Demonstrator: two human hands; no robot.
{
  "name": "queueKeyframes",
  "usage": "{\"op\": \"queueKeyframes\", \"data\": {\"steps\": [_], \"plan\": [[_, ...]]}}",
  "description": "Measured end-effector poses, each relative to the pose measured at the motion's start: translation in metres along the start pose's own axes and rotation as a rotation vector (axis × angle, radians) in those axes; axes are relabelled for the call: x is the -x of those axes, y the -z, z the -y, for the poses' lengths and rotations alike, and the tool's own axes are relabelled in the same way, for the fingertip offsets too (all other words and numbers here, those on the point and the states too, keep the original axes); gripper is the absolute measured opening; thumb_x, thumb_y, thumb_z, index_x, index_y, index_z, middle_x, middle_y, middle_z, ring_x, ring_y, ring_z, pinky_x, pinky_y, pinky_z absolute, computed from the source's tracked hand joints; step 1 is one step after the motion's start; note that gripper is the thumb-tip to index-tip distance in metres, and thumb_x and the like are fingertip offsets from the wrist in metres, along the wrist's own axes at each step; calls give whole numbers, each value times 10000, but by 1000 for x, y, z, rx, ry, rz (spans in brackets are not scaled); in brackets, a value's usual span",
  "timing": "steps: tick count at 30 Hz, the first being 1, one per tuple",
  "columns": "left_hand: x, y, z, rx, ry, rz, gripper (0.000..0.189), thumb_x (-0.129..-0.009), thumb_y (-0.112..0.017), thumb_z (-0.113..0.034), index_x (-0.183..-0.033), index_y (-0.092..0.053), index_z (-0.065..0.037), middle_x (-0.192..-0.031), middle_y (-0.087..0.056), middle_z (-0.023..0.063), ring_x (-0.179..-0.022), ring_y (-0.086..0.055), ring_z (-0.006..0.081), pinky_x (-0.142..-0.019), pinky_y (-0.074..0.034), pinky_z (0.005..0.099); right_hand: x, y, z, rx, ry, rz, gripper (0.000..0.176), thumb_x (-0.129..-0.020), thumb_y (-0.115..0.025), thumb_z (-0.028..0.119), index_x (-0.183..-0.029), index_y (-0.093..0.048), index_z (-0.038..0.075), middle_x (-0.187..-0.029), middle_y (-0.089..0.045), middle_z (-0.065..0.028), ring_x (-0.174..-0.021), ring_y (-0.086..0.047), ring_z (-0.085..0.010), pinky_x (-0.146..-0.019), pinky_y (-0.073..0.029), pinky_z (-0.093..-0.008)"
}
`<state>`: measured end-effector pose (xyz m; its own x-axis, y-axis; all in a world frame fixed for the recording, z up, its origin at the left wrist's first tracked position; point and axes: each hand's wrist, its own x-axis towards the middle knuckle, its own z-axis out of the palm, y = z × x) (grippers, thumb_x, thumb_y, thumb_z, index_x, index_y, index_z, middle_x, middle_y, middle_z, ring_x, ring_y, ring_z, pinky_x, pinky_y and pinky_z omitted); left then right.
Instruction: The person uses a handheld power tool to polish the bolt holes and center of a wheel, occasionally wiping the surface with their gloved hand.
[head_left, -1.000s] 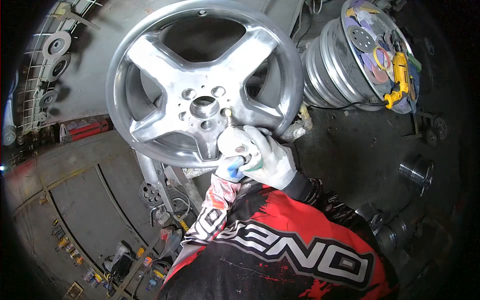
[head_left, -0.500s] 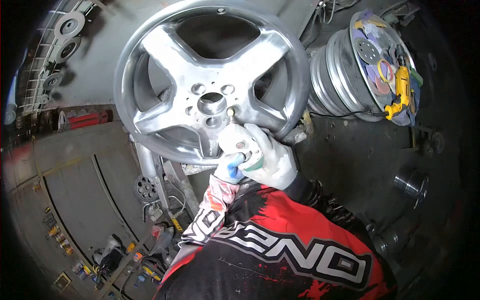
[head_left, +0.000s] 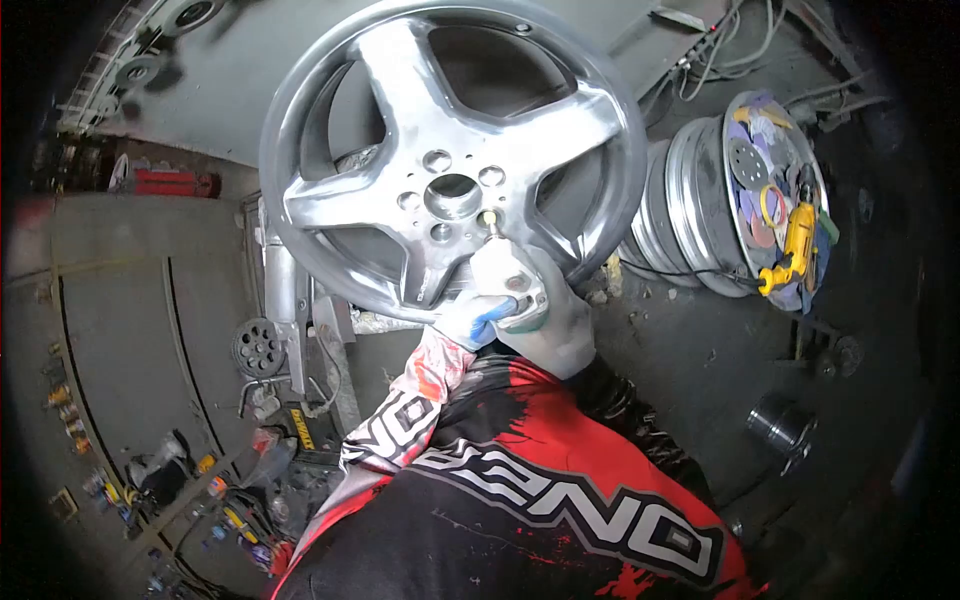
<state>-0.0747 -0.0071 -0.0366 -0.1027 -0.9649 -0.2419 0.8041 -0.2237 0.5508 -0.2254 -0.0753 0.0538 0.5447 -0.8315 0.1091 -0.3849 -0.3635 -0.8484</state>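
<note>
A bare-metal alloy wheel faces me, its spokes bright and its centre bore surrounded by several bolt holes. Both my hands wear pale work gloves. My right hand wraps around the body of a white die grinder from the right side. My left hand, its glove partly blue, grips the tool from the lower left. From the grinder's nose a thin shaft carries a small pale yellowish bit, which sits at the bolt hole to the lower right of the bore.
On the right, a rim on its side bears a yellow drill among sanding discs. A metal stand is below the wheel's left side. Another shiny rim lies on the floor. Tools and bottles fill the lower left.
My view has turned and shifted, so the wheel appears further right and rotated clockwise. The bit stays at the same bolt hole, and both hands keep their grip on the die grinder.
</note>
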Motion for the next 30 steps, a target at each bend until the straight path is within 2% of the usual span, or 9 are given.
{"op": "queueKeyframes", "data": {"steps": [1, 2, 7, 9, 10, 16, 25, 28, 30], "plan": [[-1, 4, 3, -209, -32, -37, 516, -862, -660, -42, -1350, -502, 14, -1247, -629, 132, -1134, -619, 247, -1002, -479, 371, -1, 0, -1, -4, 55, -31, 885, -664, -850, 209, -1407, -397, 53, -1191, -616, -224, -1061, -637, -407, -845, -551, -465], [-1, 7, 7, 179, 56, -13, 536, -862, -662, -42, -1368, -491, 1, -1257, -622, 122, -1139, -613, 231, -1006, -471, 357, -1, -2, 0, 41, 51, -37, 896, -651, -860, 177, -1403, -394, 34, -1194, -621, -222, -1072, -640, -401, -859, -550, -459], [0, -15, -6, 176, 21, 32, 543, -857, -627, -34, -1377, -475, -4, -1267, -607, 99, -1151, -595, 208, -1011, -463, 343, -1, -3, 3, -37, 104, -1, 886, -659, -845, 163, -1414, -399, 35, -1212, -619, -224, -1096, -642, -386, -864, -551, -446], [3, -18, -5, -363, -359, 185, 519, -851, -603, -40, -1357, -491, 0, -1252, -614, 95, -1158, -592, 205, -1011, -461, 346, -2, -4, 2, -28, 233, -48, 872, -680, -858, 152, -1414, -402, 37, -1239, -624, -213, -1111, -657, -340, -878, -551, -407], [8, -21, -8, 18, -28, 14, 510, -844, -598, -52, -1344, -508, -5, -1243, -618, 95, -1153, -599, 206, -1006, -464, 341, 3, -5, -3, -29, 135, 4, 899, -661, -871, 170, -1417, -403, 37, -1237, -625, -212, -1121, -655, -337, -884, -550, -413], [-2, -32, -15, 119, 2, -3, 480, -851, -619, -69, -1320, -530, -28, -1214, -629, 97, -1113, -623, 199, -967, -498, 339, -5, 4, 18, 73, 41, 48, 883, -662, -848, 201, -1402, -403, 14, -1176, -630, -236, -1042, -658, -402, -822, -555, -446], [-3, -33, -14, 104, -66, 64, 460, -867, -610, -53, -1319, -541, -7, -1208, -643, 103, -1109, -631, 201, -980, -492, 348, -2, -2, 19, 187, 36, 45, 914, -633, -880, 258, -1392, -417, 45, -1167, -640, -236, -1016, -678, -385, -829, -563, -438], [0, -35, -17, -207, -153, 82, 460, -866, -622, -77, -1315, -546, -11, -1218, -632, 92, -1123, -612, 173, -987, -479, 326, 0, -2, 16, 269, 88, -37, 900, -644, -871, 275, -1396, -421, 70, -1148, -657, -211, -1005, -684, -376, -822, -565, -438], [4, -37, -11, 15, -112, 53, 462, -866, -633, -85, -1313, -545, -11, -1213, -633, 88, -1124, -611, 173, -986, -480, 326, 2, -2, 18, 250, 70, 7, 903, -643, -873, 277, -1397, -421, 71, -1154, -655, -210, -1008, -683, -375, -829, -563, -436]]}}
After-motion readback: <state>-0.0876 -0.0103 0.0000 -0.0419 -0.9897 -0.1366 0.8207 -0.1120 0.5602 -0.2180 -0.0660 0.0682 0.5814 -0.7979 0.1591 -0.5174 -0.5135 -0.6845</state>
